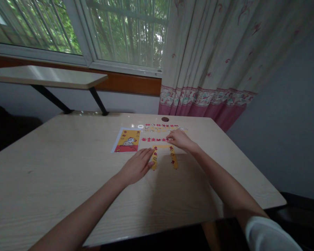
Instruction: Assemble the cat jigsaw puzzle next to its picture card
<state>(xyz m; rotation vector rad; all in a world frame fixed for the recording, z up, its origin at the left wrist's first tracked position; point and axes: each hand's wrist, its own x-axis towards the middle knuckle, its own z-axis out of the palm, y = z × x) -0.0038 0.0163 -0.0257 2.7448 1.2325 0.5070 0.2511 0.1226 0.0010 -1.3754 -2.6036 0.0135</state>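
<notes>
A partly joined jigsaw puzzle frame of yellow pieces [173, 160] lies on the table, with a top strip and two side strips. My left hand [137, 165] rests flat, its fingers stretched out and touching the left yellow strip [154, 163]. My right hand [181, 139] is over the right end of a row of red jigsaw pieces [153, 139], its thumb and fingertips pinched together at a red piece there. Left of the pieces lies a printed picture sheet [128, 141] with a white animal on yellow and red.
Behind the red row lie more rows of loose jigsaw pieces [157, 129]. A round dark hole [165, 119] is near the back edge of the table [68, 195]. A raised shelf [49, 76] on black brackets stands at the back left; a curtain [199, 69] hangs behind.
</notes>
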